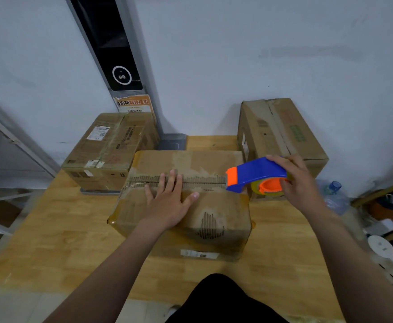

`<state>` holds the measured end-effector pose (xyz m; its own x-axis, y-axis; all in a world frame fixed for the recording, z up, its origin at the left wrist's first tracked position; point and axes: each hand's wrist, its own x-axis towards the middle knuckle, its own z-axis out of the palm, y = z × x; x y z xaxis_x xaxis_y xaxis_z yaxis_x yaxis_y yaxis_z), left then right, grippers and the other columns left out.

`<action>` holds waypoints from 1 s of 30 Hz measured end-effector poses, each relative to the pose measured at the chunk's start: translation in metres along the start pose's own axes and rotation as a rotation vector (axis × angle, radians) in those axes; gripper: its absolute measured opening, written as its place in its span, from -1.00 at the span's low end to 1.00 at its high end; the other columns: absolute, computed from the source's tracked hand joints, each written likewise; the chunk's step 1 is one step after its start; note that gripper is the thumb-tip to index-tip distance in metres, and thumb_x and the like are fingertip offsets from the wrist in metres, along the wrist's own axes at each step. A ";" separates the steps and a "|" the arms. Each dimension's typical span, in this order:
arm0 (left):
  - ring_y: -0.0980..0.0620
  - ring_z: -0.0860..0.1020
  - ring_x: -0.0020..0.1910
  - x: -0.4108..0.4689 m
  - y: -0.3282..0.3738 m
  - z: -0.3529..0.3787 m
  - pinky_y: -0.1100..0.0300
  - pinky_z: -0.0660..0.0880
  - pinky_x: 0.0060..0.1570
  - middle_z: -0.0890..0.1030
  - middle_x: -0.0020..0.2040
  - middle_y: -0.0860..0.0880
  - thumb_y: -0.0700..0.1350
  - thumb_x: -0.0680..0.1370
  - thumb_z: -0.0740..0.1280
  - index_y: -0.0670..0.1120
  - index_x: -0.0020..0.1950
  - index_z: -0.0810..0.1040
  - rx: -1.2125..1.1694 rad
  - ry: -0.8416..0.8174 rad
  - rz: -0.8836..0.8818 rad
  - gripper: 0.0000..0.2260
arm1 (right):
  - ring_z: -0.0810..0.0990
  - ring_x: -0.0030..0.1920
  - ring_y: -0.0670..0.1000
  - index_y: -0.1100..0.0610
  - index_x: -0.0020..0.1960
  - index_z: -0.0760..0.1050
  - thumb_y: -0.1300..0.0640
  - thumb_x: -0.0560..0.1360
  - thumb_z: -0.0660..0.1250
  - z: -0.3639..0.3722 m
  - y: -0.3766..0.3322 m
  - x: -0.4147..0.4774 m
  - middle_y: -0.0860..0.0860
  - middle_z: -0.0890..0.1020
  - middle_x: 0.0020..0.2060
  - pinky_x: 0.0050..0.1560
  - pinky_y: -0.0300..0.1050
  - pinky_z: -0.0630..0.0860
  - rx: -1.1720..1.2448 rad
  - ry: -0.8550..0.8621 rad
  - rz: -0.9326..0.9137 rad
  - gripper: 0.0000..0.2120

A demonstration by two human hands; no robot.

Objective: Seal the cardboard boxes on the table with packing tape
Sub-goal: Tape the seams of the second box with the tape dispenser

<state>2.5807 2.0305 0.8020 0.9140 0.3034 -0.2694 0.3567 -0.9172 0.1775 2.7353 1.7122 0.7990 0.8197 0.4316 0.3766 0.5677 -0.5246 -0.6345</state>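
Observation:
A worn cardboard box (216, 213) stands in the middle of the wooden table (57, 241), its top flaps meeting in a ragged centre seam. My left hand (168, 197) lies flat on the top, fingers straight across the seam. My right hand (295, 180) grips a blue and orange tape dispenser (256, 176) with a roll of clear tape in it. The dispenser's orange nose sits at the right end of the seam. A second box (111, 148) stands at the back left and a third box (281, 134) at the back right.
A grey post with a black panel (111, 50) leans on the white wall behind the boxes. A metal shelf frame (6, 141) is at the left. A water bottle (334, 194) and clutter lie on the floor at the right.

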 end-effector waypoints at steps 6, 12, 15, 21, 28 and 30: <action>-0.08 -0.36 0.61 -0.004 0.042 0.009 -0.39 -0.30 0.50 -0.36 0.64 0.06 0.50 0.54 -0.20 0.08 0.67 -0.25 0.050 0.003 0.038 -0.18 | 0.43 0.10 -0.06 -0.28 0.45 0.35 0.41 0.51 0.28 -0.003 0.001 0.003 -0.15 0.32 0.16 -0.03 0.10 0.57 -0.013 -0.047 0.003 -0.27; -0.04 -0.36 0.61 -0.004 0.101 0.021 -0.32 -0.26 0.54 -0.30 0.65 0.06 0.48 0.56 -0.18 0.03 0.68 -0.21 0.056 -0.002 0.144 -0.18 | 0.45 0.13 -0.01 -0.37 0.44 0.30 0.41 0.52 0.28 -0.006 0.006 0.004 -0.15 0.31 0.19 -0.06 0.13 0.60 -0.019 -0.069 0.023 -0.22; -0.03 -0.35 0.62 -0.005 0.101 0.023 -0.30 -0.26 0.55 -0.29 0.66 0.06 0.47 0.58 -0.18 0.03 0.68 -0.20 0.055 0.008 0.128 -0.20 | 0.44 0.13 -0.04 -0.36 0.45 0.29 0.40 0.53 0.29 -0.005 0.008 0.002 -0.10 0.32 0.21 -0.04 0.11 0.60 -0.004 -0.082 0.034 -0.23; 0.03 -0.31 0.62 -0.009 0.090 0.021 -0.26 -0.27 0.56 -0.26 0.66 0.07 0.43 0.61 -0.16 0.03 0.68 -0.19 -0.014 0.007 0.086 -0.24 | 0.45 0.16 -0.01 -0.37 0.46 0.28 0.38 0.55 0.30 -0.002 0.009 0.000 -0.06 0.32 0.24 -0.07 0.12 0.62 0.046 -0.102 0.039 -0.25; 0.07 -0.27 0.63 -0.019 0.056 0.015 -0.25 -0.22 0.57 -0.27 0.66 0.06 0.39 0.63 -0.15 -0.01 0.68 -0.21 0.009 0.000 -0.024 -0.25 | 0.46 0.20 0.01 -0.38 0.46 0.28 0.40 0.53 0.29 0.002 0.005 -0.001 -0.01 0.33 0.27 -0.02 0.10 0.63 0.079 -0.112 0.025 -0.22; 0.07 -0.27 0.63 -0.021 0.050 0.012 -0.27 -0.20 0.57 -0.28 0.66 0.07 0.38 0.64 -0.14 -0.01 0.68 -0.21 0.015 -0.026 -0.035 -0.26 | 0.46 0.20 0.00 -0.41 0.45 0.27 0.40 0.52 0.28 0.008 0.000 -0.003 -0.03 0.33 0.28 -0.03 0.11 0.63 0.086 -0.121 0.012 -0.20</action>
<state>2.5766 1.9752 0.8054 0.8954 0.3289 -0.3002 0.3857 -0.9098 0.1537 2.7322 1.7166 0.7925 0.8082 0.5137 0.2879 0.5451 -0.4678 -0.6957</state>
